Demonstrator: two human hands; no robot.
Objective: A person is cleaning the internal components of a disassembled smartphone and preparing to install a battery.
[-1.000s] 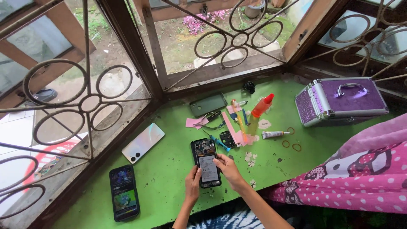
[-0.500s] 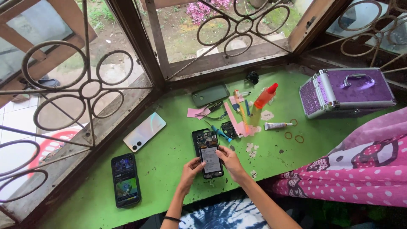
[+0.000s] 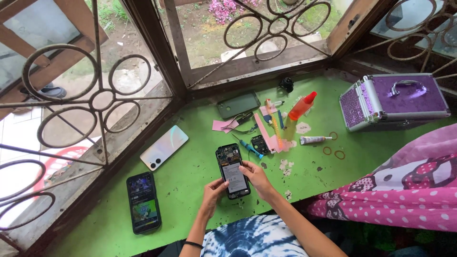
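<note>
My left hand [image 3: 213, 192] grips the lower left corner of the opened phone [image 3: 233, 170], fingers curled against its edge, and my right hand [image 3: 254, 175] rests over its right side with the fingertips pressed on the exposed battery; both are closed lightly on it, not clenched. The phone lies back-off on the green table [image 3: 190, 181], close to the near edge, about midway along it. To its left the green surface is open as far as the lit phone [image 3: 143, 202] near the left edge and the pale phone [image 3: 163, 147] lying face down by the window frame. Behind it the room tightens: a blue screwdriver [image 3: 250, 148] sits just beyond its top right corner, then a small dark part [image 3: 260, 144], pink strips [image 3: 267, 135], tweezers [image 3: 240, 123], a dark green phone case [image 3: 238, 104] and an orange-capped bottle [image 3: 303, 105] toward the far edge. A glue tube [image 3: 314, 140] and rubber bands [image 3: 333, 151] lie to the right, with the purple case [image 3: 395, 101] in the far right corner and pink spotted cloth [image 3: 404, 190] crowding the near right edge.
</note>
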